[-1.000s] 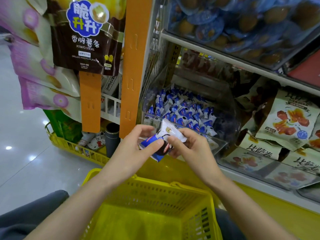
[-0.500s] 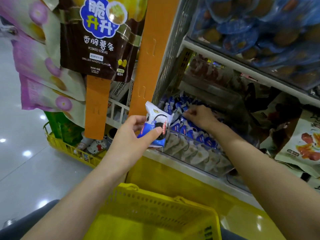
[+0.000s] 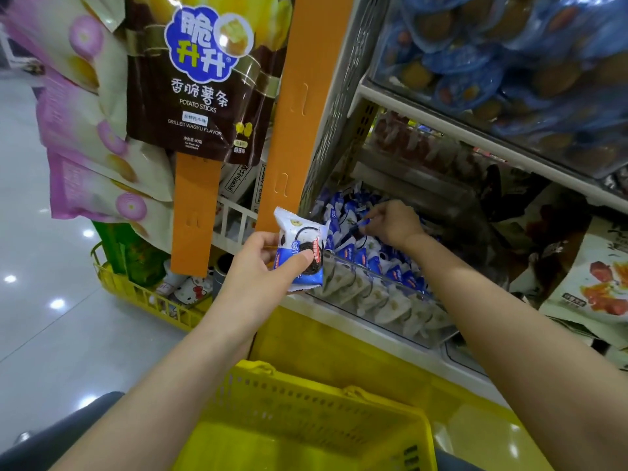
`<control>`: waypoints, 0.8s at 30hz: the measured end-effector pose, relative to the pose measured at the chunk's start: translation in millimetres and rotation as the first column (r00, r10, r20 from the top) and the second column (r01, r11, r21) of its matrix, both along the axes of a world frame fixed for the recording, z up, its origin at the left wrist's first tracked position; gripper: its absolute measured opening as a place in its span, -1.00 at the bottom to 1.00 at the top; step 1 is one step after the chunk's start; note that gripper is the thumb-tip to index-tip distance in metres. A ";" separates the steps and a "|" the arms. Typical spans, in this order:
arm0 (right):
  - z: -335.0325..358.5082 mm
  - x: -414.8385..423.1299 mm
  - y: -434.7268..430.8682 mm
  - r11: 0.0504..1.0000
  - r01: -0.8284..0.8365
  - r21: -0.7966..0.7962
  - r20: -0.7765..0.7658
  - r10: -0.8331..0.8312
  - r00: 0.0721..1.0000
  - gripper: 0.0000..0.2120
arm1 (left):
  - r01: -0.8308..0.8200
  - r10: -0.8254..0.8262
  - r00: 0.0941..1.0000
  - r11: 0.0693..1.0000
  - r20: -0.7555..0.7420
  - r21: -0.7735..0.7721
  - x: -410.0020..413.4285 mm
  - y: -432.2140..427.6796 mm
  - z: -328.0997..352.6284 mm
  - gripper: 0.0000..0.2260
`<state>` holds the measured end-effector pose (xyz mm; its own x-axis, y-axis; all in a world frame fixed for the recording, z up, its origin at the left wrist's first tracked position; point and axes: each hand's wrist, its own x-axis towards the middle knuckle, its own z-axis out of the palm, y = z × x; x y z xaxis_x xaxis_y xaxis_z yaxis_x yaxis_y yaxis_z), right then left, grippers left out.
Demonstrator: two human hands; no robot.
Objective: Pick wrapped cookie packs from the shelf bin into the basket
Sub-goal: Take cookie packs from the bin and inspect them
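**Left hand holding one pack, right hand digging for another**

Left hand (image 3: 261,266) is pinching a wrapped cookie pack (image 3: 300,248) between thumb and fingers, holding it upright just in front of the shelf bin (image 3: 390,300) and above the near rim of the yellow basket (image 3: 306,396). The right hand (image 3: 394,224) is reaching into the bin, its fingers curling down onto a second pack (image 3: 363,223) on top of the blue-and-white pile (image 3: 370,256) and seemingly nipping its edge. Neither pack is lying in the basket, which is waiting directly below both arms. By my reading, the picking is only getting under way: one pack is out of the bin, another is being taken, and both drops are yet to come, with plenty of packs remaining in the bin.
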<state>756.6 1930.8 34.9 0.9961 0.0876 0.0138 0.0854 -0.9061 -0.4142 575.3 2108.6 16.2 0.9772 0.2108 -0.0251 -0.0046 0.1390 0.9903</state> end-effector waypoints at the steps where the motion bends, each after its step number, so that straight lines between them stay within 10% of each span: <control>1: 2.3 -2.1 -3.1 0.999 0.013 0.052 0.037 -0.015 0.999 -0.72 | 0.005 -0.005 1.000 1.000 -0.002 -0.007 -0.1 0.0 0.0 -0.83; 7: 34.7 -27.8 -18.3 0.937 0.080 0.341 0.279 -0.182 0.943 -0.80 | -0.013 0.005 0.998 0.991 -0.063 -0.134 0.4 -4.4 0.9 -0.85; 11: 48.6 -79.3 -14.5 0.682 -0.030 0.731 0.097 -0.060 0.993 -0.80 | -0.014 -0.018 0.993 0.966 -0.119 -0.260 -1.5 -7.5 0.2 -0.95; 21: 19.1 -186.0 17.3 0.626 -0.141 0.767 -0.037 0.262 0.964 -0.81 | 0.263 -0.293 0.954 0.922 -0.066 -0.284 -27.4 -14.2 0.4 -0.41; 24: 20.1 -191.6 20.4 0.623 -0.142 0.769 -0.009 0.232 0.973 -0.83 | 0.298 -0.310 0.949 0.940 -0.053 -0.165 -33.3 -9.8 -0.6 -0.55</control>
<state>565.1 1951.2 55.1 0.9590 0.2753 0.0674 0.1352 -0.2355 -0.9624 542.0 2098.7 15.6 0.9878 -0.1085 -0.1115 0.1374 0.2710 0.9527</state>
